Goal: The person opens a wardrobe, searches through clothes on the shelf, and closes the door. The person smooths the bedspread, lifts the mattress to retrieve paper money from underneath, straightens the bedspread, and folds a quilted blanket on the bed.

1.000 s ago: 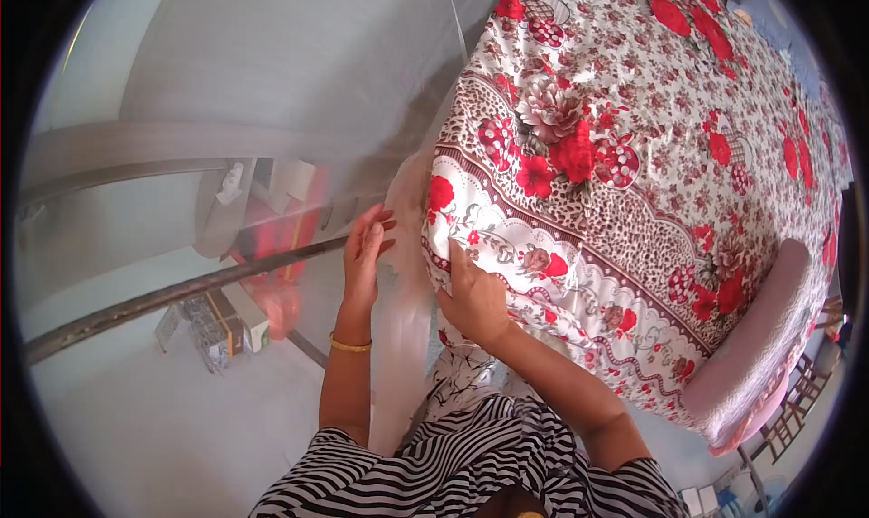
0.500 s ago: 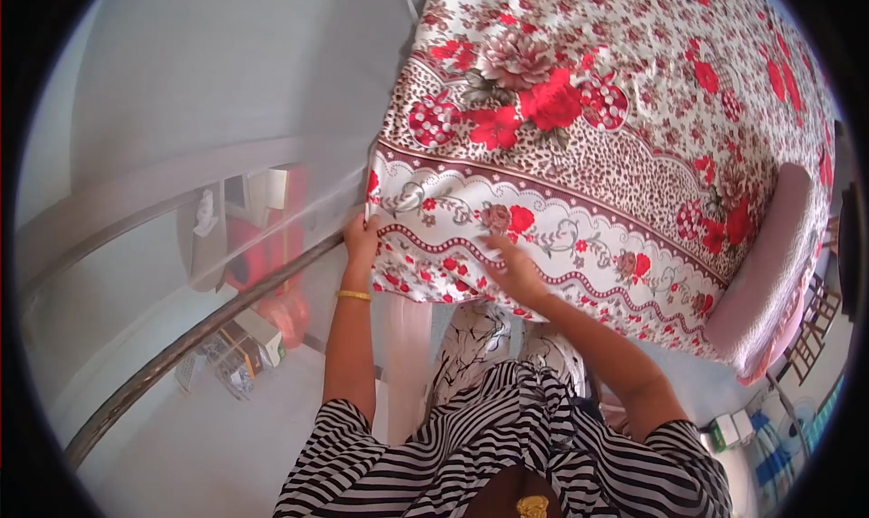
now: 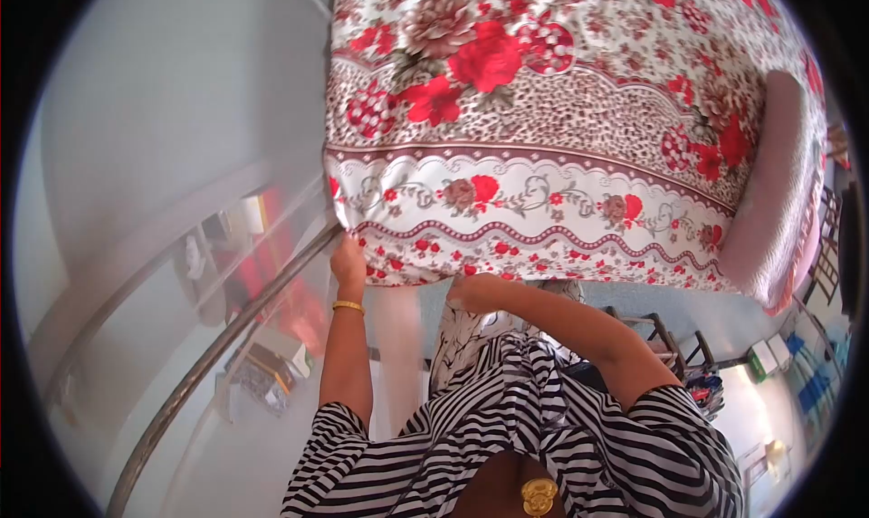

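Observation:
A floral bedsheet point(image 3: 543, 119) with red roses, leopard-print patches and a scalloped border covers the bed in front of me. At its near left corner, my left hand point(image 3: 348, 259) is closed around the gathered cloth, pulling it into folds. My right hand point(image 3: 472, 293) is at the sheet's near hem, a little right of the left hand, with its fingers curled in against the edge. Its fingertips are partly hidden, but the hem appears pinched in them.
A long pink cushion point(image 3: 769, 192) lies along the bed's right side. On the left, a metal rail point(image 3: 217, 337) runs beside a translucent panel, with boxes point(image 3: 272, 364) showing beyond. Dark chair frames point(image 3: 661, 328) stand below the bed's edge at right.
My right hand has gone from above the border down to the near hem, its fingers now curled. My left hand still grips the corner, now slightly lower. The view has shifted.

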Motion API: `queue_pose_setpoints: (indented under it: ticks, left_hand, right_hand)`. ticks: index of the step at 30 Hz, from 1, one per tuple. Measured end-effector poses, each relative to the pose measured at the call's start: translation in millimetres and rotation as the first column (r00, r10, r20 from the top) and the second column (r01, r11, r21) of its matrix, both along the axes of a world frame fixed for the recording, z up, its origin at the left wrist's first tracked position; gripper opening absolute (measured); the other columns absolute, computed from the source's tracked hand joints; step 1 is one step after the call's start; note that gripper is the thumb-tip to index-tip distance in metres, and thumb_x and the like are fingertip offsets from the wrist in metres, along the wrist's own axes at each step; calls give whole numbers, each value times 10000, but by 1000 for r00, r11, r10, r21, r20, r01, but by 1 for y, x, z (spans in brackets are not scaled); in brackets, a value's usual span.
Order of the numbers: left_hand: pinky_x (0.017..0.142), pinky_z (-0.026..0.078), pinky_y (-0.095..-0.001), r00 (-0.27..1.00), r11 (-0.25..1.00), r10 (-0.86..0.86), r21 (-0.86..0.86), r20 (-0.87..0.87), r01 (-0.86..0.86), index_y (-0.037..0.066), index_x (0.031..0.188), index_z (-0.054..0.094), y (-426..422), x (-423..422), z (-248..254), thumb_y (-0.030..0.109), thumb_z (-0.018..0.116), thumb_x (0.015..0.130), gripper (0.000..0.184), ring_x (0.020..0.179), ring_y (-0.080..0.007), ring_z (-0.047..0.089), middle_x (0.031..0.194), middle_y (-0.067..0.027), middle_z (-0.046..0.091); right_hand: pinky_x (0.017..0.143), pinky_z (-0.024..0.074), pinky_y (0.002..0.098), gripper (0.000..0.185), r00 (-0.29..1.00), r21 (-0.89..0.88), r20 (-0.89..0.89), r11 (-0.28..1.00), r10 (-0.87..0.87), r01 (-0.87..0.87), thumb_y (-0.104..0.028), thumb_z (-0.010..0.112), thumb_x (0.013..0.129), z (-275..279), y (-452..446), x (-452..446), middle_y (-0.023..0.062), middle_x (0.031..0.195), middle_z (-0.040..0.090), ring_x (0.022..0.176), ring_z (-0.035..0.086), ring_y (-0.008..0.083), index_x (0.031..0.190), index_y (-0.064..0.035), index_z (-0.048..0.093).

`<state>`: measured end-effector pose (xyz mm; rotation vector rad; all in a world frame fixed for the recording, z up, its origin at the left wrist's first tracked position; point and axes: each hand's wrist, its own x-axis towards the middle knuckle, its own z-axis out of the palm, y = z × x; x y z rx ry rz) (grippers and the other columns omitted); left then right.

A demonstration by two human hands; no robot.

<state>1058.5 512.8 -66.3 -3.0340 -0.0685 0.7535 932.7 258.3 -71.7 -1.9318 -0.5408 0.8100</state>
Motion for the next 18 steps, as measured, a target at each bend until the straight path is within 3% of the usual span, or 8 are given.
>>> queue_pose_setpoints:
  ticks: [2, 7, 11, 13, 15, 16, 17, 18]
  left_hand:
    - [637, 448, -461, 999, 999, 42, 31, 33, -43, 50, 919, 528, -4, -4, -5, 264, 449, 857, 236, 718, -378, 579, 750, -191, 604]
    - [679, 447, -447, 964, 971, 229, 43, 133, -236, 54, 988, 510, -13, -12, 13, 222, 486, 841, 225, 822, -358, 574, 932, -193, 589]
    - [860, 367, -430, 844, 969, -12, -203, 535, 142, -22, 1109, 450, -43, -25, 41, 143, 494, 805, 349, 1052, -367, 441, 1144, -218, 457]
    - [896, 338, -426, 831, 873, -145, -326, 536, 362, -53, 1160, 408, -82, -26, 35, 113, 513, 764, 442, 1069, -381, 408, 1143, -229, 447]
    - [909, 334, -430, 854, 736, -226, -492, 470, 465, -31, 1168, 410, -151, -15, 22, 95, 548, 716, 489, 1070, -383, 407, 1180, -220, 417]
    - [927, 327, -433, 903, 646, -201, -642, 379, 413, -7, 1167, 422, -184, -15, 9, 90, 565, 690, 507, 1091, -383, 394, 1203, -219, 397]
    - [945, 310, -434, 854, 603, -351, -605, 383, 519, 24, 1199, 406, -222, -4, 10, 103, 591, 683, 554, 1126, -376, 372, 1236, -207, 374]
    - [938, 295, -459, 834, 487, -378, -679, 402, 549, 47, 1230, 377, -257, 4, 11, 146, 591, 709, 572, 1151, -362, 354, 1257, -193, 352]
  right_hand:
    - [773, 452, 376, 325, 982, -53, -76, 983, 171, -176, -87, 481, 740, 19, -25, 16, 106, 993, 558, 939, 540, 262, 1056, -117, 546]
    - [827, 411, 365, 351, 543, -84, 433, 568, -719, 819, -36, 566, 677, 16, -189, 34, 120, 1005, 558, 961, 512, 300, 1027, -63, 551]
    - [978, 241, 470, 502, 215, -314, 732, -40, -646, 949, -205, 527, 771, 3, -302, 37, 193, 1278, 356, 1178, 332, 356, 1251, -112, 408]
    - [1005, 153, 509, 547, 271, -455, 729, -149, -629, 878, -273, 460, 806, -39, -273, 29, 188, 1327, 284, 1232, 252, 353, 1308, -118, 310]
    - [1020, 89, 509, 587, 738, -795, 412, 184, -534, 577, -260, 405, 814, -34, -188, 31, 185, 1384, 180, 1280, 163, 346, 1341, -74, 225]
    - [1017, 93, 521, 618, 744, -756, 364, 290, -560, 587, -290, 428, 807, -57, -130, 21, 192, 1386, 164, 1285, 150, 338, 1339, -58, 215]
    - [1013, 174, 504, 553, 898, -501, 235, 746, -372, 440, -242, 466, 793, -27, -96, 17, 166, 1363, 222, 1266, 190, 324, 1297, -76, 310]
    - [1022, 198, 454, 545, 879, -331, 48, 823, -474, 462, -229, 487, 780, -28, -48, 5, 152, 1357, 248, 1253, 215, 331, 1280, -64, 342]
